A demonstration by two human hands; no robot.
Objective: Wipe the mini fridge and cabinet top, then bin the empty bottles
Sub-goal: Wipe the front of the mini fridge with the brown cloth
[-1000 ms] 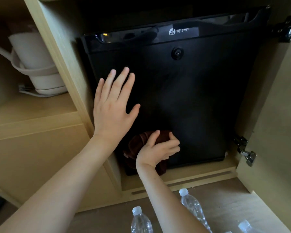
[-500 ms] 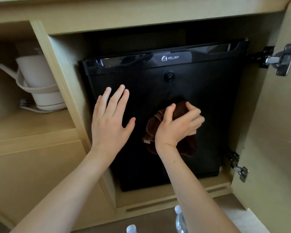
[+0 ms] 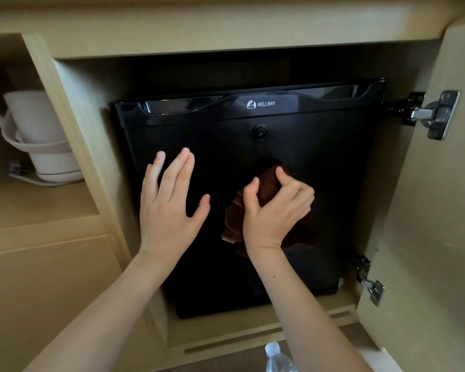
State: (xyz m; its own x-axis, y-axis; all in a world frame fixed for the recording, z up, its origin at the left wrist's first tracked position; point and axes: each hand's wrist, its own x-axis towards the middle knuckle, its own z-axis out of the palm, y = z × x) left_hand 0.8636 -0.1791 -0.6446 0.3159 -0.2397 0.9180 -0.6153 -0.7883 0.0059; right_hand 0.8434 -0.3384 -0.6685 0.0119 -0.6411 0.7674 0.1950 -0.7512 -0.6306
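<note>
Left hand [image 3: 169,208] is lying flat with fingers spread on the mini fridge [image 3: 320,162] door; right hand [image 3: 275,213], just beside it, is bunching a brown cloth [image 3: 266,183] against the same panel. Cloth is looking soft, limp and light, so gripping the gathered middle suits it. Door beyond the fingertips is appearing smooth and rigid, likely slick.

Black mini fridge [image 3: 320,189]; brown cloth [image 3: 266,189]; pale wood cabinet [image 3: 73,277]; kettle [image 3: 35,122] seemingly white.

My right hand [image 3: 275,210] presses a bunched brown cloth [image 3: 266,183] against the black door of the mini fridge [image 3: 320,183] inside a wooden cabinet [image 3: 226,28], while my left hand [image 3: 169,205] lies flat and spread on the door beside it. A bottle [image 3: 278,358] stands below.
</note>
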